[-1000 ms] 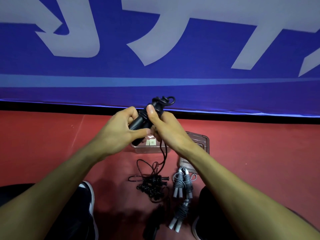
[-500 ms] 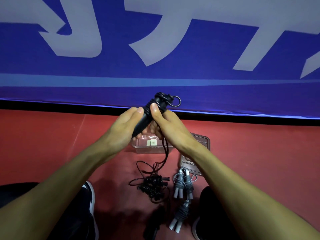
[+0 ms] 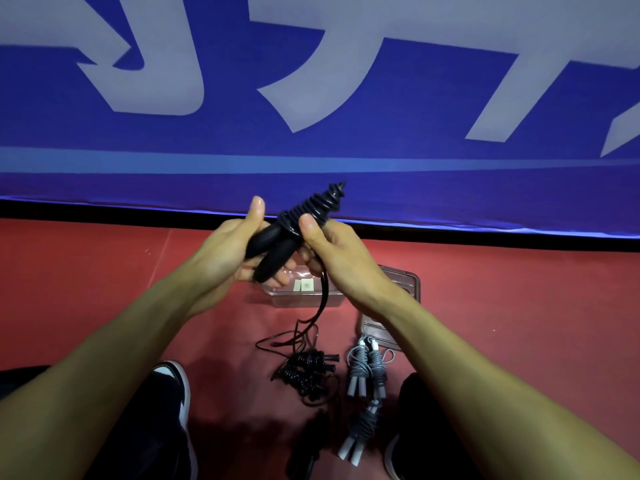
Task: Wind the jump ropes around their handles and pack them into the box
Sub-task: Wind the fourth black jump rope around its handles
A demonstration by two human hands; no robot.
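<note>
While both hands meet above the red floor [image 3: 104, 278], they hold a pair of black handles [image 3: 273, 247] side by side, tilted up and away toward the blue banner [image 3: 346, 81]. The left hand [image 3: 225, 251] curls under the lower ends of the handles, its thumb raised straight. The right hand [image 3: 332, 251] grips the upper part, thumb pressed on the tight black coils [image 3: 311, 209] wound round the tops. From under the right hand a loose length of black rope [image 3: 320, 303] hangs down to the floor.

Just beyond the hands, near the banner's bottom edge, sits a clear plastic box [image 3: 304, 296], mostly hidden by the fingers. Its lid [image 3: 405, 282] lies beside it on the right, partly under the right forearm. Closer in, between the two forearms, lie a tangled black rope bundle [image 3: 304, 372] and, just right of it, two wound grey jump ropes [image 3: 367, 368], one behind the other. A dark shape [image 3: 308, 445] lies nearer still; I cannot tell what it is. A black-and-white shoe [image 3: 176, 393] rests on the floor under the left forearm. Bare floor stretches wide to the left and to the right of the arms, up to the banner's dark lower edge.
</note>
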